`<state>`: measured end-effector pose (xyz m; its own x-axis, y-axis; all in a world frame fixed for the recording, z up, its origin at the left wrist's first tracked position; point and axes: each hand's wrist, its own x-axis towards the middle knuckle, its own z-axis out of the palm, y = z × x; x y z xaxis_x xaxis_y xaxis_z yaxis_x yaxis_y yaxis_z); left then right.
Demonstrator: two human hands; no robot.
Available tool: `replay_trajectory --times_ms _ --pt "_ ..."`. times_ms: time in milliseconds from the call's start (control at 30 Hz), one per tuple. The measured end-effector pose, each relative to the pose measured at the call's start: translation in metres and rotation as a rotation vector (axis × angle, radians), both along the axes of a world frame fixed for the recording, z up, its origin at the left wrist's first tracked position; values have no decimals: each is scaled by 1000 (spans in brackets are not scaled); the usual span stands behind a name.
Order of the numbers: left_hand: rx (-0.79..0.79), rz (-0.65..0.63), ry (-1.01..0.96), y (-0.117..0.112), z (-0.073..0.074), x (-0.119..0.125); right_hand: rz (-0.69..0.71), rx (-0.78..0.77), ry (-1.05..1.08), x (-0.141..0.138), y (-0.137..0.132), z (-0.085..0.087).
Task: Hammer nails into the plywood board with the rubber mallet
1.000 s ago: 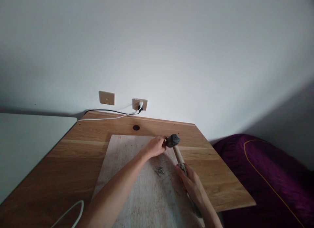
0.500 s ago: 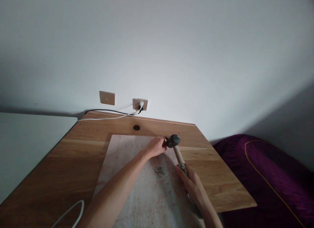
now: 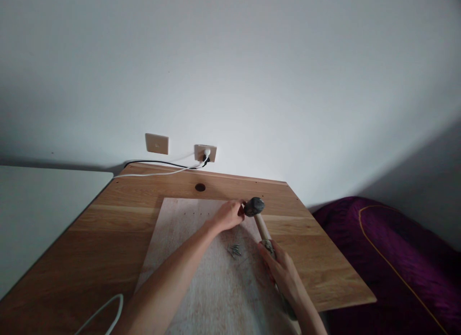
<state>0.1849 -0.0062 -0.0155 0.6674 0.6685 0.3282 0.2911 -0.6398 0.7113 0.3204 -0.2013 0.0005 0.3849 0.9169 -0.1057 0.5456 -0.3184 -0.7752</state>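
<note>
My right hand (image 3: 281,263) is wrapped round the handle of a hammer (image 3: 254,206) with a dark, thick head and a pale wooden shaft. Its head is just right of the fingertips of my left hand (image 3: 231,215), above the far right part of a pale wooden board (image 3: 205,282). The fingers of my left hand are pinched together; whatever they hold is hidden. A small pile of nails (image 3: 234,251) lies on the board between my hands. Several small dark marks (image 3: 193,213) run in a row near the board's far edge.
The board lies on a wooden desk (image 3: 317,258) with a round hole (image 3: 200,187). Behind it, cables (image 3: 158,174) lead to a wall socket (image 3: 206,153). A white cable loop (image 3: 117,308) is at lower left. Purple cloth (image 3: 406,258) covers something on the right.
</note>
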Motion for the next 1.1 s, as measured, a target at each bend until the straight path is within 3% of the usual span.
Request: replay_trajectory --times_ms 1100 --pt "-10 -9 1 0 0 -1 -22 -11 -11 -1 2 1"
